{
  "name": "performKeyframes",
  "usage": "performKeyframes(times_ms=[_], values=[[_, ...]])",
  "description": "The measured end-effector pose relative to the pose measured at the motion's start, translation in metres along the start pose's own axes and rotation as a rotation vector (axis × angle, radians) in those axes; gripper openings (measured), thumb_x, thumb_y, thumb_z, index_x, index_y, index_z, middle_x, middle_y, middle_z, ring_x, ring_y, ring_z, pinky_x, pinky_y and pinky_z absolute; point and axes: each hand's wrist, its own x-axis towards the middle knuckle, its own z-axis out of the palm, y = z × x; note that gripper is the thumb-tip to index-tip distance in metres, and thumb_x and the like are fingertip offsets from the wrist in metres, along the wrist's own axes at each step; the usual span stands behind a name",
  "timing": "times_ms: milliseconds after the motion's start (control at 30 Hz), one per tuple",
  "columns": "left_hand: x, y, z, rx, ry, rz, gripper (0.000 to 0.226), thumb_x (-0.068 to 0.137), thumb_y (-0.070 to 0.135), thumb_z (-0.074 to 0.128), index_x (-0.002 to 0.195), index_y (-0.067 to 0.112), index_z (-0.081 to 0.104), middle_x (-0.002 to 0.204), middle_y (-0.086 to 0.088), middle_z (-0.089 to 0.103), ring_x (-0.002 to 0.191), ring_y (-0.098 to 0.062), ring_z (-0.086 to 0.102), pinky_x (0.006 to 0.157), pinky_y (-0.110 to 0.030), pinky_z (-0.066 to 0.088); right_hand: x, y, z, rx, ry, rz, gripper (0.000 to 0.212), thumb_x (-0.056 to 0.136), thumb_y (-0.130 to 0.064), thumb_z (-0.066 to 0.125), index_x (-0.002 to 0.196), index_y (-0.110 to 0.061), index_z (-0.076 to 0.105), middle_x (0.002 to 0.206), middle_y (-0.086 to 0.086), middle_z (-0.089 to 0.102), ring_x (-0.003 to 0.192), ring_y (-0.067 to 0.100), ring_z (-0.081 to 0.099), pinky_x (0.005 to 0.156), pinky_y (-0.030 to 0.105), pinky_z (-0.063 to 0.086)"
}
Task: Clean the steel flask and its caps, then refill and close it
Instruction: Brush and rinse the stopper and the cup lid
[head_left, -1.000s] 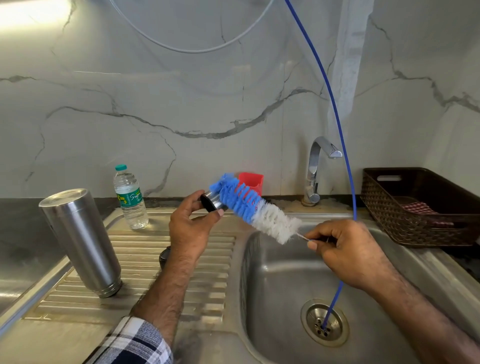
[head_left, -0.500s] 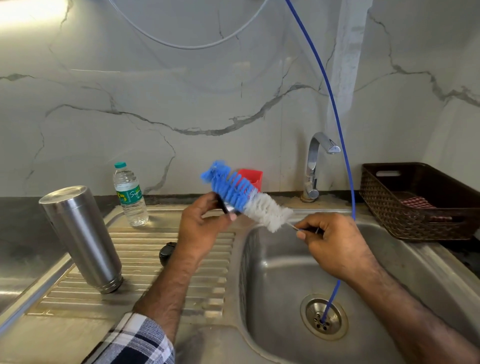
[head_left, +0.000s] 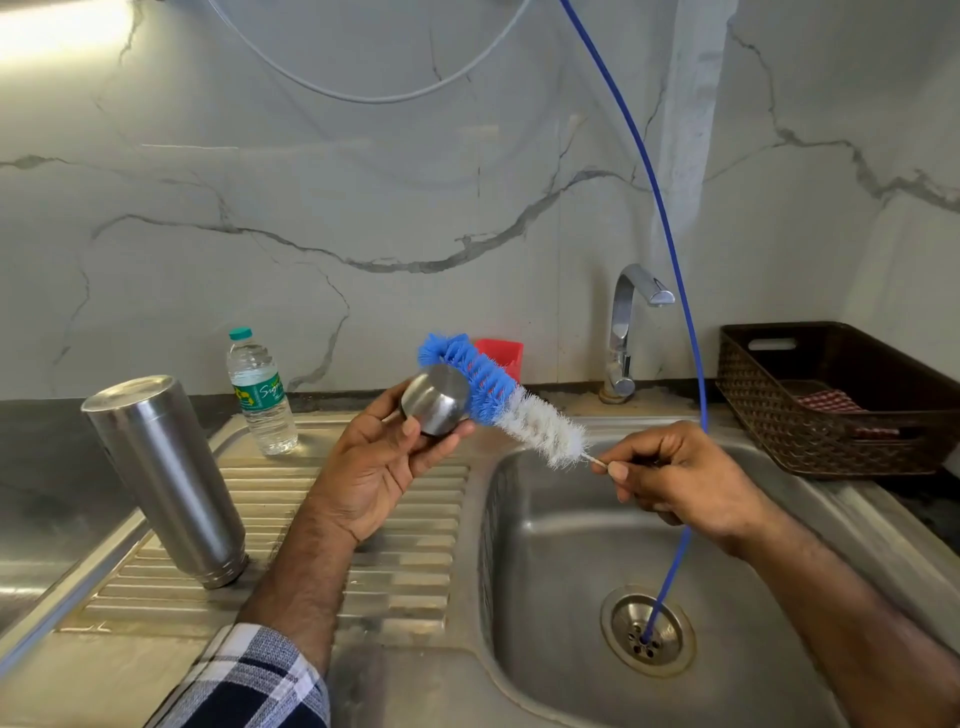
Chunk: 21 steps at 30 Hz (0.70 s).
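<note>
Steel sink (head_left: 545, 525): left hand (head_left: 374, 462) holds cap (head_left: 435, 399), right hand (head_left: 685, 483) brush (head_left: 498, 397)

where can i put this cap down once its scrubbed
Bare drainboard ribs lie between the upturned flask and the sink basin rim, under your left hand. The back corner by the water bottle is tighter.

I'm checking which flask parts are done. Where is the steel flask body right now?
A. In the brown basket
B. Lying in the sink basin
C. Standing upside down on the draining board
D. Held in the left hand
C: the steel flask stands mouth-down on the draining board, while the left hand holds only a steel cap.
</note>
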Motion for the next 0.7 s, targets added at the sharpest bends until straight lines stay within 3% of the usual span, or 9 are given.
performKeyframes(times_ms=[233, 400, 500, 600, 700], values=[[0.003, -0.014, 0.027, -0.069, -0.167, -0.163, 0.067, 0.09, 0.012, 0.082, 0.149, -0.001, 0.053, 0.139, -0.04, 0.057, 0.117, -0.057, 0.067, 0.094, -0.049, 0.063, 0.007, 0.003, 0.02, 0.098, 0.124, -0.083, 0.022, 0.097, -0.006, 0.07, 0.091, -0.022, 0.084, 0.07, 0.009, 0.07, 0.048, 0.008, 0.046, 0.043, 0.018, 0.036], [0.003, 0.004, 0.022, -0.224, 0.013, -0.12, 0.074, 0.074, 0.033, 0.097, 0.132, -0.005, 0.069, 0.119, -0.037, 0.066, 0.089, -0.035, 0.075, 0.077, -0.04, 0.066, 0.0, 0.005, 0.002, 0.092, -0.02, -0.055, 0.018, 0.096, -0.005, 0.07, 0.095, -0.016, 0.084, 0.072, 0.017, 0.069, 0.05, 0.018, 0.04, 0.047, 0.025, 0.029], [0.003, 0.003, 0.026, -0.226, 0.067, -0.181, 0.075, 0.065, 0.039, 0.099, 0.123, -0.002, 0.075, 0.105, -0.034, 0.068, 0.075, -0.029, 0.071, 0.063, -0.036, 0.064, 0.003, 0.005, 0.006, 0.09, 0.003, -0.054, 0.019, 0.096, -0.004, 0.07, 0.094, -0.017, 0.084, 0.071, 0.016, 0.069, 0.05, 0.017, 0.04, 0.047, 0.024, 0.029], [0.005, -0.008, 0.042, -0.183, 0.116, -0.261, 0.072, 0.071, 0.045, 0.089, 0.121, -0.004, 0.071, 0.091, -0.033, 0.066, 0.058, -0.027, 0.065, 0.047, -0.03, 0.056, 0.008, 0.004, 0.02, 0.143, 0.017, -0.071, 0.017, 0.098, -0.006, 0.069, 0.094, -0.015, 0.083, 0.073, 0.015, 0.069, 0.05, 0.017, 0.04, 0.046, 0.024, 0.03], [0.005, -0.005, 0.041, -0.232, 0.214, -0.221, 0.057, 0.09, 0.048, 0.059, 0.113, -0.002, 0.075, 0.086, -0.028, 0.066, 0.053, -0.022, 0.061, 0.041, -0.024, 0.05, 0.006, 0.005, 0.019, 0.189, -0.038, -0.041, 0.017, 0.098, -0.005, 0.067, 0.097, -0.012, 0.082, 0.074, 0.017, 0.066, 0.051, 0.018, 0.038, 0.046, 0.024, 0.027]])
